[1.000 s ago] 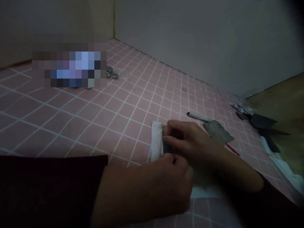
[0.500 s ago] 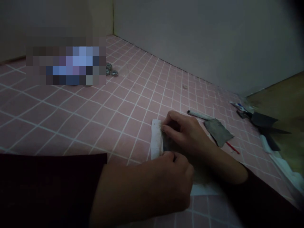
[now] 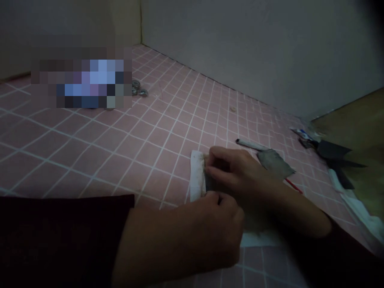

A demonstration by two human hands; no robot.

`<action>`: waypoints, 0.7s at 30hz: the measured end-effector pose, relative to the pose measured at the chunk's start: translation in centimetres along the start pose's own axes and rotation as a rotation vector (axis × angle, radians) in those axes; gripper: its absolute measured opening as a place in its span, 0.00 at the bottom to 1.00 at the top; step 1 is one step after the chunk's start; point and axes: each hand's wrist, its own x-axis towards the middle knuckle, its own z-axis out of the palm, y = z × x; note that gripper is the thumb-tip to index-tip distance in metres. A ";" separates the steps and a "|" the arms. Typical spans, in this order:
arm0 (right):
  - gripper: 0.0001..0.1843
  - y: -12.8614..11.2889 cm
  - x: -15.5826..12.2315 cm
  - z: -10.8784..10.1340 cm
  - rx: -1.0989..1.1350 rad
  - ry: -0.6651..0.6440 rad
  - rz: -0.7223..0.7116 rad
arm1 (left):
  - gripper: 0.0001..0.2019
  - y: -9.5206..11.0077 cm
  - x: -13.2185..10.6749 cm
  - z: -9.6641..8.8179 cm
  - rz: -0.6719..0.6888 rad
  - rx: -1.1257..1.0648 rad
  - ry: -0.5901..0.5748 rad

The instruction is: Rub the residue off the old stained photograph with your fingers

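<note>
A flat sheet or pad with a white border (image 3: 197, 176) lies on the pink checked cloth, its darker middle mostly covered by my hands. Along the border's inner edge runs a rough, brownish strip. My left hand (image 3: 214, 230) is closed over the near part of this edge, fingers curled under; whatever it grips is hidden. Just beyond it, my right hand (image 3: 237, 168) makes a pinch, thumb and forefinger tips at the rough strip. What sits between those tips is too small and dark to name.
A grey cloth piece (image 3: 276, 164), a pale tube (image 3: 250, 144) and a thin red stick (image 3: 293, 185) lie right of my hands. Dark scraps (image 3: 333, 152) rest at the right edge. Small metal rounds (image 3: 143, 93) are near a blurred-out patch, far left. Walls stand behind.
My right hand has shifted slightly down along the border toward my left hand, its forearm swinging a little right. My left hand stays in place.
</note>
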 end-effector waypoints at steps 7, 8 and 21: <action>0.07 -0.2 0.3 0.3 -0.009 0.163 0.034 | 0.07 0.0 0.2 0.2 0.021 -0.002 -0.048; 0.07 -0.2 0.3 0.3 -0.006 0.159 0.027 | 0.07 0.0 0.2 0.2 0.023 -0.003 -0.052; 0.08 -0.1 0.0 -0.1 0.014 0.000 0.020 | 0.08 0.0 0.2 0.1 0.036 0.004 -0.061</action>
